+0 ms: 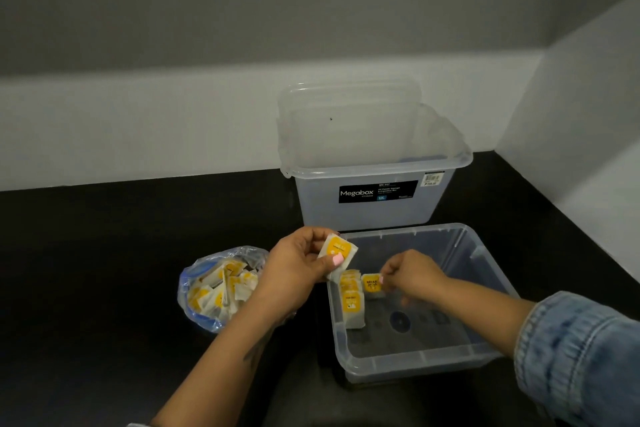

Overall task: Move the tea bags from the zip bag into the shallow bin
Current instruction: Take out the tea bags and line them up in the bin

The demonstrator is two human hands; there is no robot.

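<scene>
Denim is filling the near right corner, the rolled sleeve (575, 350) of my right arm, which is reaching over the shallow bin (420, 366) from the right. At its end my right hand (410, 276) is pinching one yellow-labelled tea bag (372, 285) between thumb and fingers (382, 279), holding it low inside the bin, just beside a short row of tea bags (351, 302) already standing on edge against the bin's left wall.

My left hand (301, 269) is hovering over the bin's far-left corner, gripping a small stack of tea bags (337, 253), thumb pressing on the front one. To its left the zip bag (221, 284) is lying open on the black counter (104, 270), well stocked with more tea bags, so I am judging the job to be in its early part.

Behind the shallow bin a taller Megabox tub (375, 198) is standing with its clear lid (349, 121) propped inside.

What worries me: the standing row is leaning on little support, and setting the next bag down carelessly could topple it. My left grip on several slick sachets is loose-looking, so one could slide out onto the counter. The soft zip bag could also sag and spill if nudged.
</scene>
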